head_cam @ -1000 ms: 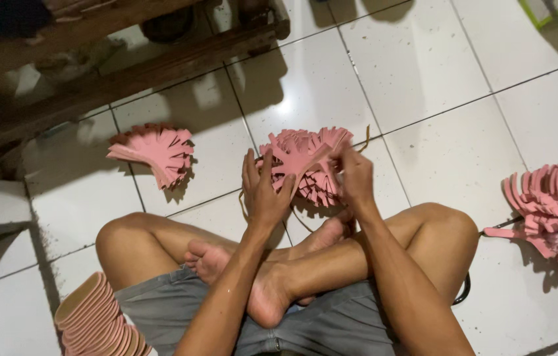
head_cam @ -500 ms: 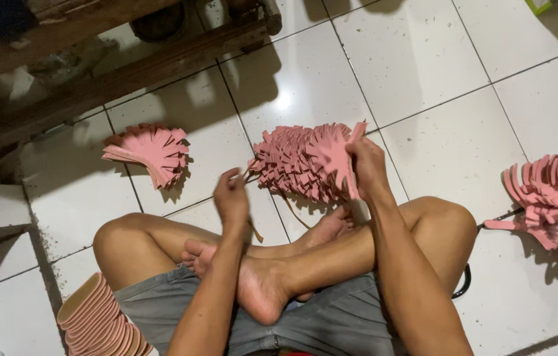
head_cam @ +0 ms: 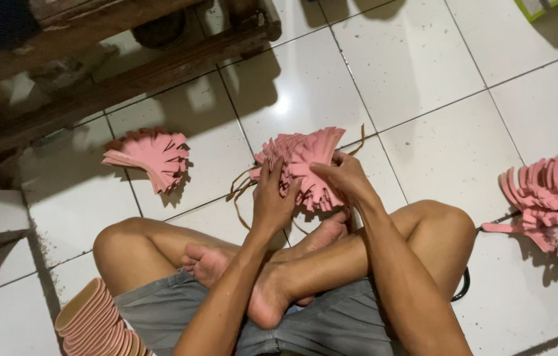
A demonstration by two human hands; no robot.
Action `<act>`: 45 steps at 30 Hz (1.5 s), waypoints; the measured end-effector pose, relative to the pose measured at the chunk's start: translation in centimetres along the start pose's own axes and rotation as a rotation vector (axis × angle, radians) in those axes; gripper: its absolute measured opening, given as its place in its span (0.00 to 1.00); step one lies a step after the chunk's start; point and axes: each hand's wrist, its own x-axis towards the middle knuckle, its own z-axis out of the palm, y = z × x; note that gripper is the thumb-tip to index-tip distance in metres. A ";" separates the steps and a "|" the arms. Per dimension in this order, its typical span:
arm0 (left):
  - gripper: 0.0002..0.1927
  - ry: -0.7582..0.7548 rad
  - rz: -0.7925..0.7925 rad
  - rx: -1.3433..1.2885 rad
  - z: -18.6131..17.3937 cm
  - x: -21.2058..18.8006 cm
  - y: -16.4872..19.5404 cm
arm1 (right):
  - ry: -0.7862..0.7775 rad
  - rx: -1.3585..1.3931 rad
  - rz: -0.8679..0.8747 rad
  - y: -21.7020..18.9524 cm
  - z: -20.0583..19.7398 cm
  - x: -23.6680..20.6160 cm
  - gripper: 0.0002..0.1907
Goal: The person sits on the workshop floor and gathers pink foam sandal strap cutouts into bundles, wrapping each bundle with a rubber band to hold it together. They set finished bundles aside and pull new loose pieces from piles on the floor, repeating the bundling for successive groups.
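Bundle of foam pieces [head_cam: 305,168] between fanned stack [head_cam: 150,155] left, pile [head_cam: 552,201] right

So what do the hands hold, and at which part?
Both hands, left and right, hold a fanned bundle of flat pink foam pieces at its lower edge.

Only package-like thing I can spot is a green box corner [head_cam: 537,6] poking in at the upper right of the frame, on the white tiles. No labels, signs, screens.
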 end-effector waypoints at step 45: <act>0.42 -0.034 -0.199 -1.044 -5.7 -6.4 5.6 | -0.463 -0.097 -0.294 -4.7 2.8 -10.4 0.38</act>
